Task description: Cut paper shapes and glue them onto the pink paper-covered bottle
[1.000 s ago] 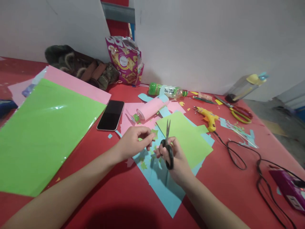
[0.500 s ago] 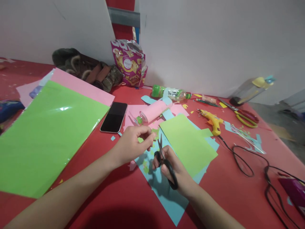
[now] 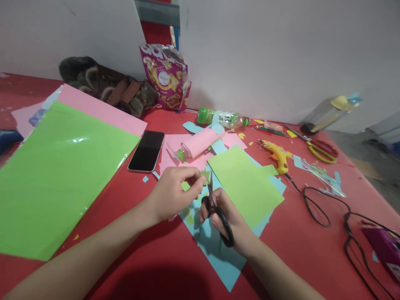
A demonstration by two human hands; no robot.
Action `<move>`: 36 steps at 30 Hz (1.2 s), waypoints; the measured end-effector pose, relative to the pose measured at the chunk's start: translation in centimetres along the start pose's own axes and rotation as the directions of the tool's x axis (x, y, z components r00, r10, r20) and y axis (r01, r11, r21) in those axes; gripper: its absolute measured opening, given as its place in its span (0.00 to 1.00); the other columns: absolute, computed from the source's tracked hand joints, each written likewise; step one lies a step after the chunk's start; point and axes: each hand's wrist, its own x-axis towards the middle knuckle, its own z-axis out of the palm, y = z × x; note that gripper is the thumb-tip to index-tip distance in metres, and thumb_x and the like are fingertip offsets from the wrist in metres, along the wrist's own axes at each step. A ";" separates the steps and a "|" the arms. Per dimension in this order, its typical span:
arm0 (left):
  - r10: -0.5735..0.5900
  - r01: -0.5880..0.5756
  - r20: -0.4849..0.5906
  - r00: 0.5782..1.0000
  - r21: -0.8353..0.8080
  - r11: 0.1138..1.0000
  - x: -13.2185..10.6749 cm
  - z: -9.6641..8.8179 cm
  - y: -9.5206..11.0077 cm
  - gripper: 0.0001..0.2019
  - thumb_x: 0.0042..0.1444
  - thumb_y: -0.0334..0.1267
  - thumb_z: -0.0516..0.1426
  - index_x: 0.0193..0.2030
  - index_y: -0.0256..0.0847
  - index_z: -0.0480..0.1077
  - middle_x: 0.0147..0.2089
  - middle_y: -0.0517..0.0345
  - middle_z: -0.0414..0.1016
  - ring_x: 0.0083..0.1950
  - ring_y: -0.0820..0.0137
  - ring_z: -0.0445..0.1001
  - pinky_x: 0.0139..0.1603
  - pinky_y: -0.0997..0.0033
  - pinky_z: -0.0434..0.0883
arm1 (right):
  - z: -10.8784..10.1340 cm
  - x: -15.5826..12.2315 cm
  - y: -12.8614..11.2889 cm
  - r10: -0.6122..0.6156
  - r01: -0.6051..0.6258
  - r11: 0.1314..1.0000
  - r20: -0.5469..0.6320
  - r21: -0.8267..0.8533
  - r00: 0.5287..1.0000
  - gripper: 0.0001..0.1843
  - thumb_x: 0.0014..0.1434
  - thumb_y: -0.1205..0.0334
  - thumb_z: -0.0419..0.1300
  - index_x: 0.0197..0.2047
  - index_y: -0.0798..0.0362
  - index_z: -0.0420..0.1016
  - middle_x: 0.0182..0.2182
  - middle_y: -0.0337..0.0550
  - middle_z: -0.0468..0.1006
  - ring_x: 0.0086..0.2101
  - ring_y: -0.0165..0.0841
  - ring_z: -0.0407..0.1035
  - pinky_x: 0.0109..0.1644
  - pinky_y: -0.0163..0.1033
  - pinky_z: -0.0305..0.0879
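My left hand pinches a small piece of green paper between thumb and fingertips. My right hand is closed round the black handles of a pair of scissors, its blades pointing away from me at the edge of that green piece. Whether the blades touch the paper is hard to tell. Under both hands lies a light blue sheet with small green scraps on it. A larger green sheet rests on the blue one, just beyond my right hand.
Beyond the hands lies a pink-wrapped bottle. To the left are a phone and a big green sheet in clear film. A yellow glue gun with a trailing black cord and red-and-yellow-handled scissors lie right.
The green piece now sits closer to the scissor blades, which look nearer together. The whole view has shifted slightly; the hands otherwise stay nearly in place.
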 end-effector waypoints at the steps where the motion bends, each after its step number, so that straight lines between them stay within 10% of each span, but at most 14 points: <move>1: -0.002 0.002 -0.004 1.000 0.000 1.000 0.0 0.0 0.0 0.15 0.53 0.33 0.48 0.17 0.36 0.61 0.16 0.65 0.63 0.20 0.80 0.64 0.22 0.83 0.61 | 0.0 0.0 0.0 -0.002 0.002 1.000 -0.001 -0.004 1.000 0.20 0.48 0.47 0.57 0.30 0.49 0.50 0.24 0.33 0.57 0.22 0.24 0.48 0.28 0.34 0.49; 36: -0.017 0.018 0.016 1.000 -0.057 0.998 -0.2 0.0 0.3 0.14 0.54 0.32 0.48 0.18 0.35 0.62 0.18 0.65 0.64 0.23 0.80 0.65 0.28 0.82 0.62 | 0.2 -0.1 -0.1 0.004 -0.012 0.997 -0.106 -0.075 0.994 0.22 0.44 0.46 0.59 0.28 0.50 0.51 0.20 0.30 0.61 0.20 0.24 0.54 0.27 0.35 0.55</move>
